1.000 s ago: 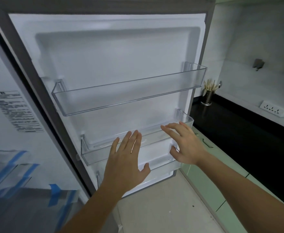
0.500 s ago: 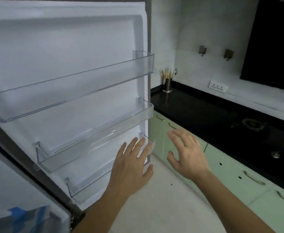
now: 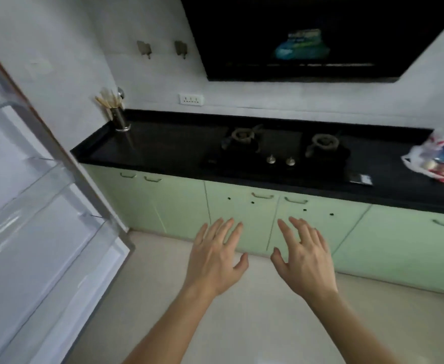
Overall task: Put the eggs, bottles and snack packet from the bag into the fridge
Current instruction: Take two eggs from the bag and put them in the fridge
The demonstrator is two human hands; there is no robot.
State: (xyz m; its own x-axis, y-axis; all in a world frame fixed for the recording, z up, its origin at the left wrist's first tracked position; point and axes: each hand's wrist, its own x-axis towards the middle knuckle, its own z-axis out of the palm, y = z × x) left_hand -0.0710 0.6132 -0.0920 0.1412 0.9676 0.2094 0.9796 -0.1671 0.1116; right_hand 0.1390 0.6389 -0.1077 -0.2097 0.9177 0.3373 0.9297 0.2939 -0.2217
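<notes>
A white plastic bag [image 3: 437, 156] with red and blue things inside lies on the black counter at the far right edge; its contents are too blurred to name. The open fridge door [image 3: 31, 206] with clear shelves fills the left side. My left hand [image 3: 217, 257] and my right hand [image 3: 303, 257] hover side by side over the floor in front of the green cabinets, palms down, fingers spread, holding nothing. Both are far from the bag and right of the fridge door.
A black counter [image 3: 163, 145] carries a two-burner gas hob [image 3: 276, 151] and a metal cup of chopsticks [image 3: 118, 114] at its left end. Pale green cabinets [image 3: 241, 214] run below it. A dark range hood [image 3: 320, 35] hangs above. Beige floor lies underfoot.
The view has swung right from the fridge door to the counter, bringing hob and bag into sight. Both hands stay open and have moved off the door shelves.
</notes>
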